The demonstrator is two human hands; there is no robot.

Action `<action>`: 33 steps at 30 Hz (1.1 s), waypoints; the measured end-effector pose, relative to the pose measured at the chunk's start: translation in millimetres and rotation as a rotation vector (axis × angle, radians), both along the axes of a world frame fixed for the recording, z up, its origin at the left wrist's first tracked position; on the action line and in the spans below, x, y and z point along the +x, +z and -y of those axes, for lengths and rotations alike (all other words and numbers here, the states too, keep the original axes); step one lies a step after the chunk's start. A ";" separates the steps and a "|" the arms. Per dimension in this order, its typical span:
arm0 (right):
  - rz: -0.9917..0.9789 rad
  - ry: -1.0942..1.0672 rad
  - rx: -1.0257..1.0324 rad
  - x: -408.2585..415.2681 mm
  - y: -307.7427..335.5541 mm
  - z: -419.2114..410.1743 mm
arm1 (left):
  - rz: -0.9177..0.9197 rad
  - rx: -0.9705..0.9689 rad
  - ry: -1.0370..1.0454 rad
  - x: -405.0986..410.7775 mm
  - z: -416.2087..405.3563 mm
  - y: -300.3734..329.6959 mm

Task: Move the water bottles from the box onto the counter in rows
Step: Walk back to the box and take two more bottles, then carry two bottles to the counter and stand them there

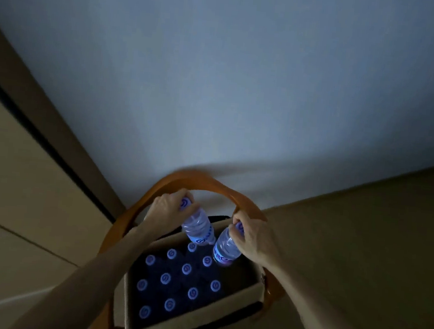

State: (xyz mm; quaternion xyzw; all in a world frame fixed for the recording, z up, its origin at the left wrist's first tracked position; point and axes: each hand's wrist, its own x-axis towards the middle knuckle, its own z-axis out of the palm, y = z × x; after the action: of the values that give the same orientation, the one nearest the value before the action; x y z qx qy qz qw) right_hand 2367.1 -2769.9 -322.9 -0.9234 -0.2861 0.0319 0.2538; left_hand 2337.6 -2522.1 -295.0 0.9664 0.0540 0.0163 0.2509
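So two water bottles are being lifted at once here, one per hand, both held up over the far edge of the cardboard box (190,318). The left hand (165,209) is wrapped around the cap end of the left bottle (199,227), fingers curled tight over the top, and the right hand (252,236) is curled the same way round the neck of the right bottle (225,247), whose base is only just above the box's opening. A dozen or so more bottles (187,268) are left standing upright inside, seen mostly as pale caps in the dark. The box looks to be parked on something with a curved orange frame (182,181), probably a chair. Full bottles like these would be expected to feel fairly heavy, with thin squashy sides and maybe slick plastic, so a grip at the stiff cap and neck seems the safer bet. The counter can't really be made out in this dim light.
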 end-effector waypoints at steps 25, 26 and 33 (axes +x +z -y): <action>0.289 0.577 0.531 -157.9 280.2 -366.2 | 0.695 0.166 0.974 -371.3 -228.7 275.9; 0.295 0.606 0.536 -174.7 284.3 -384.5 | 0.707 0.186 1.000 -391.7 -240.1 279.8; 0.293 0.776 0.538 -300.6 300.7 -507.8 | 0.757 0.309 1.133 -537.0 -314.8 292.4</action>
State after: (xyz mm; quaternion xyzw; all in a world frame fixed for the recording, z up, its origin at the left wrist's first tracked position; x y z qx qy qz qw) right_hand 2066.5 -2262.1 -22.2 -0.6453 -0.6396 -0.0811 0.4098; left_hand 1800.5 -2207.3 -2.6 0.7418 0.4554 0.4879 0.0651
